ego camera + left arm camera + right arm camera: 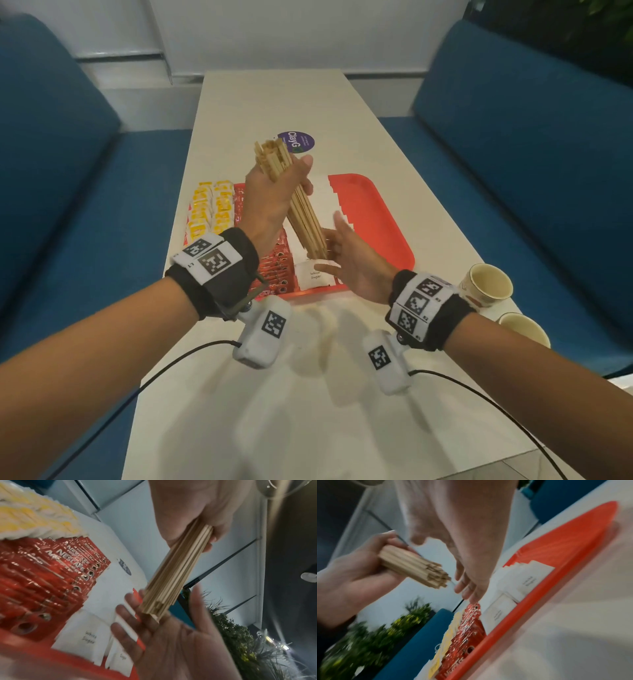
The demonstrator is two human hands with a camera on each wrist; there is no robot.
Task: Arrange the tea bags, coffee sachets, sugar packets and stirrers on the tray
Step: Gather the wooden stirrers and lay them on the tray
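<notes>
My left hand [274,195] grips a thick bundle of wooden stirrers [301,209] around its middle and holds it tilted above the red tray [380,219]. My right hand [346,260] is flat and open, its palm against the bundle's lower end [154,605]. On the tray lie yellow tea bags [212,209] at the left, red coffee sachets [274,274] beside them, and white sugar packets [315,274] in the middle. The tray's right part is bare. In the right wrist view the stirrers [412,566] point toward my open fingers [465,588].
Two paper cups [486,284] [524,329] stand at the table's right edge. A purple round sticker [296,142] lies beyond the tray. Blue bench seats [534,144] flank the white table [308,394] on both sides.
</notes>
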